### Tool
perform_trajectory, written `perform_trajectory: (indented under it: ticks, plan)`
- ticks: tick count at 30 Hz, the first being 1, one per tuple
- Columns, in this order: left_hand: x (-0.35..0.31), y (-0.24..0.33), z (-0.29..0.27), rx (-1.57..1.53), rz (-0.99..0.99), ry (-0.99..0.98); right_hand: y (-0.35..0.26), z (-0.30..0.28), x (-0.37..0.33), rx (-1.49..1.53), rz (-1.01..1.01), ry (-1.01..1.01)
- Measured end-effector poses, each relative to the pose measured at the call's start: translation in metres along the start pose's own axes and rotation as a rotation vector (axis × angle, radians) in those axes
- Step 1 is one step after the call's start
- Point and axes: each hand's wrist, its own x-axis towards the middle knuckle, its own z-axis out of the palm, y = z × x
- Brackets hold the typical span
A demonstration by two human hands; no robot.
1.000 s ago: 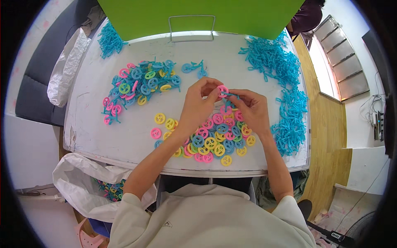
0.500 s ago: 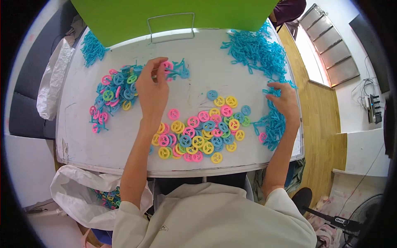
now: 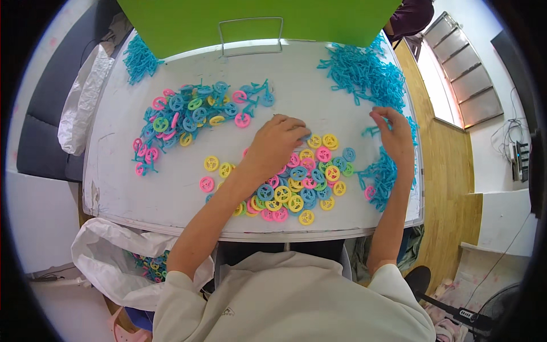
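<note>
My left hand (image 3: 279, 143) reaches over the far side of a spread of small plastic wheels (image 3: 282, 194) in pink, yellow, blue and green. Its fingers are curled down on a blue wheel (image 3: 308, 135), mostly hidden beneath the fingertips. At the right, my right hand (image 3: 394, 135) pinches a thin blue plastic stick (image 3: 370, 131), slightly blurred, above a heap of similar blue sticks (image 3: 383, 171). To the left lies a pile of wheels joined to blue sticks (image 3: 185, 117). Several joined pieces (image 3: 253, 98) rest at that pile's right end.
A green panel with a wire handle (image 3: 250, 37) stands along the white table's (image 3: 131, 188) far side. More blue sticks lie at the far right (image 3: 367, 71) and far left (image 3: 140, 58). A white sack (image 3: 108, 273) holding coloured pieces sits below the near left edge. Another person's dark sleeve (image 3: 411, 16) shows at the top right.
My left hand has left a pink-wheeled piece at the joined pile and come right and nearer to the loose wheels. My right hand has lifted a blue stick from the heap.
</note>
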Motion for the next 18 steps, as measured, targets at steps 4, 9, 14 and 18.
perform_trajectory:
  ticks: [4,9,14,18]
  plan:
    - [0.003,0.004,-0.004,-0.253,-0.303,0.03,-0.011,0.01,0.004,0.551,-0.048,-0.08]
    - [0.013,0.012,-0.026,-0.861,-0.711,0.004,-0.059,0.026,-0.009,0.672,0.14,-0.306]
    - [0.015,0.013,-0.031,-1.069,-0.776,0.018,-0.061,0.054,-0.018,0.616,-0.004,-0.363]
    - [0.012,0.012,-0.032,-1.137,-0.823,-0.028,-0.075,0.057,-0.024,0.629,0.049,-0.39]
